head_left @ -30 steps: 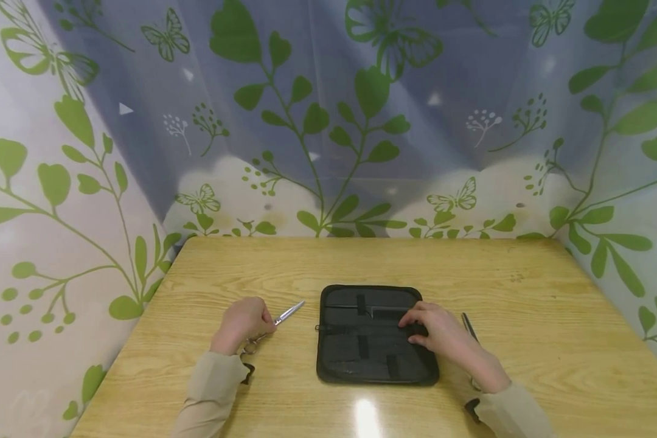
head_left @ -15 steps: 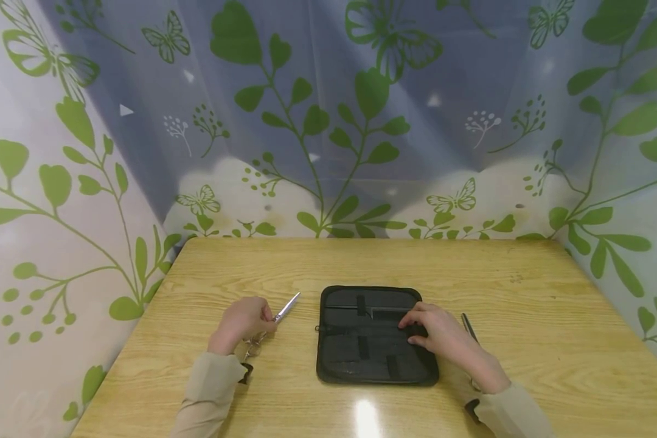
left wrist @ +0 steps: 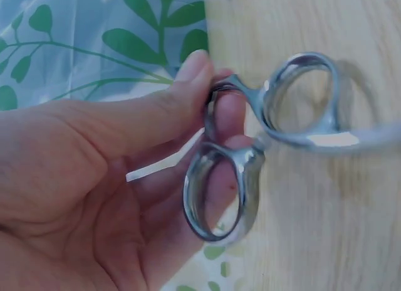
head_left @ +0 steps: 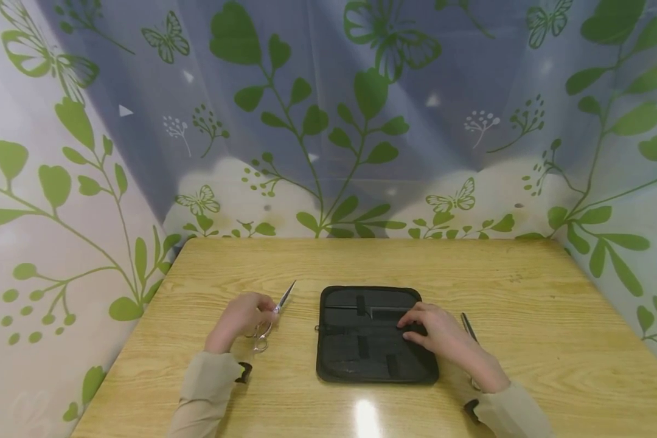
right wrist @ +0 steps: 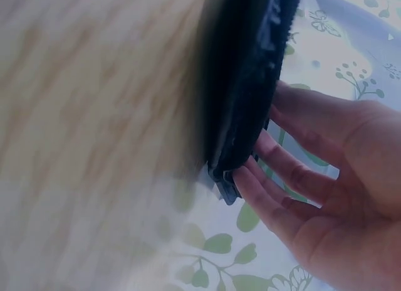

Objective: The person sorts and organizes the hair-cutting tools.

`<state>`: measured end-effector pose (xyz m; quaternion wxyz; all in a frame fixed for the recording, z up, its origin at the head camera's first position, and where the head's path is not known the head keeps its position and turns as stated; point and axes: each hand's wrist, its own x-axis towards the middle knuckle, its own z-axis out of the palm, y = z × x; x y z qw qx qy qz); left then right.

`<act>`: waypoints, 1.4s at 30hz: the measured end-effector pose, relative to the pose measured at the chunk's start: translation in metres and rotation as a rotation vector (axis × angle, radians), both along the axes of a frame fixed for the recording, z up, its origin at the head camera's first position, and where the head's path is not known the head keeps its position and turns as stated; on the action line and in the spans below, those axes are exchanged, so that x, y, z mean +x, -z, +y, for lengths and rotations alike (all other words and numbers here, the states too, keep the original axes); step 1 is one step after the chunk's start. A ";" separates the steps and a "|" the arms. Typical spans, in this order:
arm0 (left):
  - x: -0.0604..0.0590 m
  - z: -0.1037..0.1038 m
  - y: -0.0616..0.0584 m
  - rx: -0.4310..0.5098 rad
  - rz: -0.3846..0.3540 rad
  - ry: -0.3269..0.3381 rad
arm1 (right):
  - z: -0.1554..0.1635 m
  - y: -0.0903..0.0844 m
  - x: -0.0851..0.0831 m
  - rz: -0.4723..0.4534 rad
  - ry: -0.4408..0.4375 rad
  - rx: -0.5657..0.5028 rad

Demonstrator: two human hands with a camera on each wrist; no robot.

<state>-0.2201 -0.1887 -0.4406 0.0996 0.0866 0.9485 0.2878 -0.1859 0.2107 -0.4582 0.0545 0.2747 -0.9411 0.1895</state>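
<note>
Scissors [head_left: 271,317], silver, held in left hand [head_left: 241,317] by the finger rings; thumb and fingers pinch the ring end, as the left wrist view shows [left wrist: 250,159]. Blade tip points up and away, toward the far edge of the table [head_left: 514,292], lifted off the wood at the tip; rings sit just off the hand's near side.

Change over the last second: the blades have swung from lying low and pointing right toward the case to a steeper angle, tip further left and further from the case. The hand itself has barely shifted. Judgement: the scissors are being picked up or re-gripped, not yet carried to the case.

Right hand [head_left: 440,334] rests flat on the open black case [head_left: 361,359], fingers straight, pressing its right half near the elastic loops; unchanged from before. Case lies open at table centre, well apart from the scissors.

A dark slim tool [head_left: 468,325] lies just beside the case, right of the right hand.
</note>
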 end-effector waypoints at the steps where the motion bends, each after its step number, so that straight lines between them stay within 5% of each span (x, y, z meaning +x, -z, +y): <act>1: -0.001 0.000 0.000 0.024 0.012 -0.006 | 0.000 0.000 0.000 -0.006 0.006 -0.007; 7: -0.004 0.011 -0.008 0.215 0.092 -0.054 | -0.007 -0.004 0.002 -0.116 0.055 -0.148; 13: 0.002 0.037 -0.015 0.501 0.074 -0.112 | -0.021 -0.007 0.006 -0.184 0.129 -0.361; 20: 0.013 0.068 -0.016 0.707 0.050 -0.126 | -0.039 -0.009 0.009 -0.356 0.049 -0.669; 31: 0.024 0.107 -0.006 1.087 -0.020 -0.199 | -0.073 -0.009 0.014 -0.531 0.014 -0.813; 42: 0.029 0.126 0.004 1.316 -0.097 -0.277 | -0.090 -0.009 0.014 -0.616 0.073 -1.062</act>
